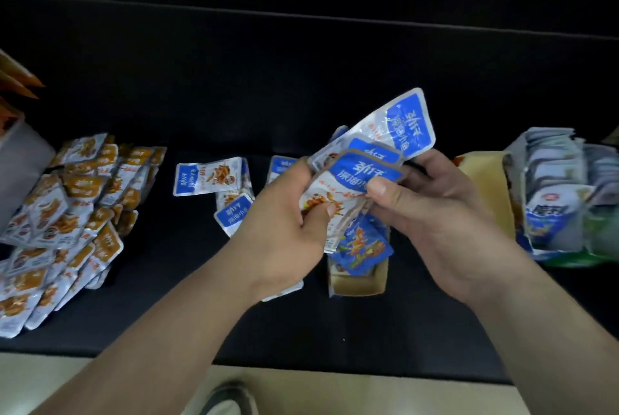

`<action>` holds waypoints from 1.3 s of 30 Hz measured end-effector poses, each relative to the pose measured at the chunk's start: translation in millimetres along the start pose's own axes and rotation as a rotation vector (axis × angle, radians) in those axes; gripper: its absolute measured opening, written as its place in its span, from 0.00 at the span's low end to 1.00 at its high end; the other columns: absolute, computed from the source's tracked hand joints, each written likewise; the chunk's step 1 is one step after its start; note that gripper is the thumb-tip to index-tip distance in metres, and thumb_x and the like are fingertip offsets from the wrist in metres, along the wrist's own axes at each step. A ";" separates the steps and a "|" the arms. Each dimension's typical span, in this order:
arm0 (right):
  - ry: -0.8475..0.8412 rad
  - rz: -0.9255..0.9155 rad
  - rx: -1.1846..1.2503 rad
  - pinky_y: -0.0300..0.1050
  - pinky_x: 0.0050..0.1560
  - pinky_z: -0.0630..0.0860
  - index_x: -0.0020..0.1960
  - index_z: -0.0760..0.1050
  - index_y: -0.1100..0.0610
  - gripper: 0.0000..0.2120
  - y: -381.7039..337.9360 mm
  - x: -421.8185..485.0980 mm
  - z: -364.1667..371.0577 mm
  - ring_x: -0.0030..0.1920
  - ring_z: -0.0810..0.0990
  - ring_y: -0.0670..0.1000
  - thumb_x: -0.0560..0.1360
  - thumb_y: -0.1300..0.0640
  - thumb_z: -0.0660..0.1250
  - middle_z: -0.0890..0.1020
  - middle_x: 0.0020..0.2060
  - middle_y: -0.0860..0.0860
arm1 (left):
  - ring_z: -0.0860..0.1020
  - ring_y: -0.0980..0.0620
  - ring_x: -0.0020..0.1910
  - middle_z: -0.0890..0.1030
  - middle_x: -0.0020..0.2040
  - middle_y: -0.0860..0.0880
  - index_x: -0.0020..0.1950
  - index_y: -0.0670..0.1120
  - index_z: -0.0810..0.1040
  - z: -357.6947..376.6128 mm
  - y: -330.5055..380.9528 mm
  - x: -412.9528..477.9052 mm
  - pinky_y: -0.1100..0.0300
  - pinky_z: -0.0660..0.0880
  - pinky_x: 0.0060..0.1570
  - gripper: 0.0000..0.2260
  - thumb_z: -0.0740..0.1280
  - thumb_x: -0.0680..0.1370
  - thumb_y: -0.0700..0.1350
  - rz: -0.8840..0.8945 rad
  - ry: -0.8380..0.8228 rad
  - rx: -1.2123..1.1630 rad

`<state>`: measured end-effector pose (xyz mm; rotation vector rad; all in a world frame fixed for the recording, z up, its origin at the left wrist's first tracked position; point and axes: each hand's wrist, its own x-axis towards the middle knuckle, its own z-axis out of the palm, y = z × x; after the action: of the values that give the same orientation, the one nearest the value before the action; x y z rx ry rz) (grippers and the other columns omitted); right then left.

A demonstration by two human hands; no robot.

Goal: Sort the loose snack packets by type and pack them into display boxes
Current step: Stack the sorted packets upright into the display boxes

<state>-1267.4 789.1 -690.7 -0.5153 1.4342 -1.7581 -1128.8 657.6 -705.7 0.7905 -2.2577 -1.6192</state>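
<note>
Both hands hold a fanned stack of blue snack packets [368,160] above the dark table. My left hand [288,220] grips the stack's left edge with the thumb on its face. My right hand [425,200] pinches the right edge, thumb on top. Under the stack stands a small brown display box [358,280] with dark blue packets [361,247] in it. Loose blue packets [211,176] lie on the table left of my hands. A big heap of orange packets [67,213] lies at the far left.
At the right a display box [556,193] holds several upright blue and white packets, with a tan box flap [485,180] beside it. An orange box [16,83] and a grey container [20,166] stand at the far left. The table's front edge [301,366] runs below my forearms.
</note>
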 end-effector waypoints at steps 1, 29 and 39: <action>0.002 0.015 0.036 0.56 0.57 0.83 0.67 0.73 0.60 0.26 2.3 -3.2 -5.7 0.58 0.85 0.59 0.70 0.65 0.74 0.85 0.58 0.59 | 0.81 0.66 0.53 0.83 0.56 0.60 0.66 0.59 0.73 4.8 0.6 1.0 0.70 0.79 0.45 0.14 0.66 0.84 0.43 -0.001 -0.013 0.034; 0.310 -0.027 0.060 0.63 0.53 0.84 0.64 0.71 0.56 0.22 18.0 2.7 -6.2 0.56 0.86 0.55 0.75 0.73 0.71 0.86 0.55 0.55 | 0.75 0.64 0.69 0.73 0.72 0.63 0.79 0.74 0.49 29.8 -23.9 2.5 0.56 0.78 0.65 0.51 0.77 0.75 0.37 -0.007 0.026 0.049; 0.442 -0.044 -0.086 0.64 0.57 0.82 0.61 0.74 0.49 0.22 7.5 -9.1 -39.0 0.55 0.87 0.53 0.75 0.70 0.73 0.87 0.53 0.51 | 0.84 0.49 0.37 0.86 0.40 0.49 0.40 0.49 0.82 -18.7 -6.3 -13.1 0.56 0.80 0.38 0.07 0.77 0.75 0.44 -0.167 0.157 0.079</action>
<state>-1288.0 820.2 -707.1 -0.2067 1.8174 -1.9319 -1107.0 648.6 -703.6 1.1119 -2.2066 -1.4845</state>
